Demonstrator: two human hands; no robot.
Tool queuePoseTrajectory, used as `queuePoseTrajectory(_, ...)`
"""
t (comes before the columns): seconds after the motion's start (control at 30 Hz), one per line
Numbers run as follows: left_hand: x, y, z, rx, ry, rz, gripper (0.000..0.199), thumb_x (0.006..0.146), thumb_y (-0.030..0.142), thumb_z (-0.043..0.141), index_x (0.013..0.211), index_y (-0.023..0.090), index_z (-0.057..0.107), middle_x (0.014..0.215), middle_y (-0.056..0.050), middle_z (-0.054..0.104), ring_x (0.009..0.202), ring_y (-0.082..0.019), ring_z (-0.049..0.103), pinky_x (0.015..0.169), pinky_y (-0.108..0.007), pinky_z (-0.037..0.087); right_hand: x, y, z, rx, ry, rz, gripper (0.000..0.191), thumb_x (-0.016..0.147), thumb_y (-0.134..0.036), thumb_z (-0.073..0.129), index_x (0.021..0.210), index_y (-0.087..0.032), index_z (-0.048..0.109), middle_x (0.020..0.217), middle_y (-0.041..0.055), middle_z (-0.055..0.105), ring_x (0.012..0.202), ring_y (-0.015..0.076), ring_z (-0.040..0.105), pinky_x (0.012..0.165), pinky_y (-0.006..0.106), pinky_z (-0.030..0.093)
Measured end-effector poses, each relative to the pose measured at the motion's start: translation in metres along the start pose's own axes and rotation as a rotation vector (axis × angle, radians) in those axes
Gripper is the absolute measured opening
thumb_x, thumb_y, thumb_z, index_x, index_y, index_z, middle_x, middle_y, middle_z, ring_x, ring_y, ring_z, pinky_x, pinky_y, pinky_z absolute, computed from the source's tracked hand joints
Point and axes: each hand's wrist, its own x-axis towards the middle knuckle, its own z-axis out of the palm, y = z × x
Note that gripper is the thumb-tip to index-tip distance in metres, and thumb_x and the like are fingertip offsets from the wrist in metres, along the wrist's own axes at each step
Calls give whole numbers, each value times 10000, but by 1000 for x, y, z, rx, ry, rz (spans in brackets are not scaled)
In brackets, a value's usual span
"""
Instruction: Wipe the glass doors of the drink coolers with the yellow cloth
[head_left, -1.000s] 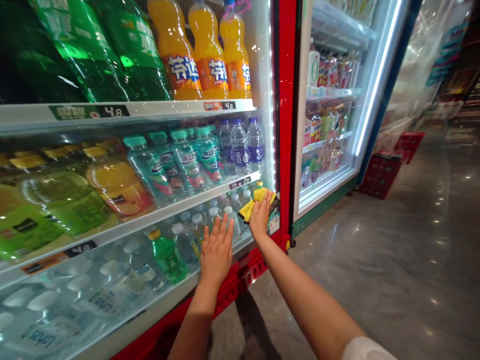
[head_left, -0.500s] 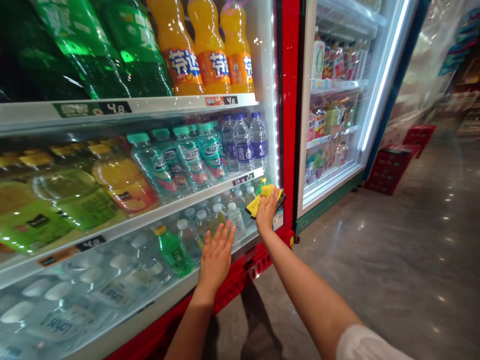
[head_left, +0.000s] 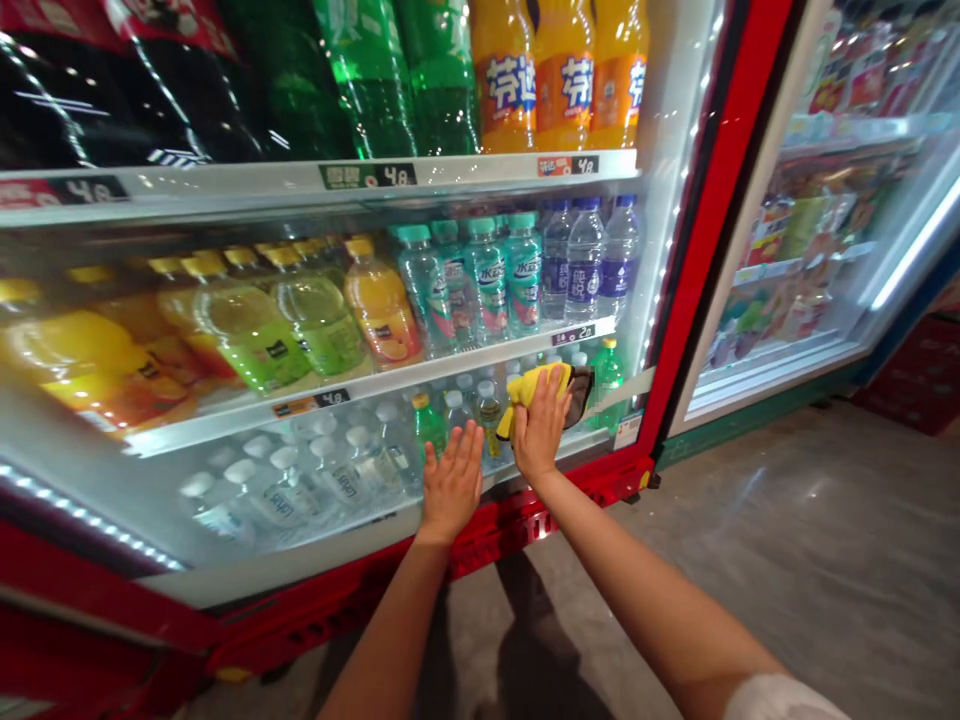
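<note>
A yellow and dark grey cloth (head_left: 579, 395) lies against the lower part of the glass door (head_left: 525, 475) of a red-framed drinks cooler. My right hand (head_left: 541, 420) presses the cloth flat to the glass, its fingers pointing up over the yellow side. To its left, my left hand (head_left: 453, 482) rests with its palm toward the glass and its fingers spread, holding nothing. Behind the glass, near my hands, stand a green bottle with a yellow cap (head_left: 428, 425) and small clear bottles.
The cooler's red bottom frame (head_left: 525, 530) runs below my hands, above a grey floor (head_left: 750, 540). Shelves hold orange soda (head_left: 562, 100) and teal-capped bottles (head_left: 491, 275). A second lit cooler (head_left: 806, 380) stands at the right.
The view has turned left, bringing more of the cooler's left side in. My right hand and the cloth have moved left along the glass, nearer my left hand.
</note>
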Motion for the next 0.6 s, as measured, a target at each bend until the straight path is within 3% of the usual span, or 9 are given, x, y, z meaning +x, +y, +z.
queuePoseTrajectory(0.13, -19, -23, -6, 44, -16, 16, 781, 941, 193, 542, 1624, 187, 162, 1595, -109, 388, 1573, -204, 85, 1262, -520, -150, -31, 30, -15, -76, -284, -409, 551, 949, -236, 516, 1498, -277, 504, 1600, 94, 448, 1580, 326, 86, 1208, 628, 217)
queuePoseTrajectory(0.2, -29, -33, -10, 51, -42, 13, 781, 936, 193, 552, 1622, 194, 179, 1593, -109, 396, 1575, -211, 90, 1258, -529, -157, -37, 45, -21, -115, -344, -479, 496, 936, -251, 556, 1428, -305, 585, 1540, 82, 529, 1563, 325, 170, 1208, 609, 223)
queuePoseTrajectory(0.3, -42, -48, -18, 74, -57, -6, 757, 940, 206, 554, 1616, 198, 214, 1587, -111, 407, 1575, -218, 98, 1257, -537, -155, -26, 35, -17, -142, -258, -415, 502, 945, -301, 561, 1446, -281, 570, 1595, 104, 454, 1571, 344, 121, 1209, 640, 189)
queuePoseTrajectory(0.43, -58, -68, -32, 114, -32, -21, 716, 961, 222, 532, 1612, 190, 236, 1569, -113, 437, 1575, -197, 94, 1266, -523, -142, -30, -16, 6, -122, -147, -367, 562, 942, -303, 556, 1501, -267, 507, 1654, 107, 350, 1579, 359, 49, 1202, 674, 151)
queuePoseTrajectory(0.5, -68, -77, -38, 120, -54, -53, 713, 961, 227, 530, 1611, 185, 239, 1577, -121, 426, 1574, -204, 108, 1270, -515, -131, -46, -25, 9, -98, -186, -483, 559, 942, -272, 554, 1496, -327, 510, 1608, 63, 442, 1566, 327, 149, 1218, 622, 153)
queuePoseTrajectory(0.6, -83, -90, -44, 110, -97, -77, 721, 951, 221, 536, 1610, 187, 245, 1590, -121, 408, 1571, -214, 147, 1282, -489, -99, -66, -6, 0, -62, -327, -719, 574, 952, -213, 528, 1470, -460, 507, 1486, -47, 591, 1466, 219, 386, 1231, 448, 203)
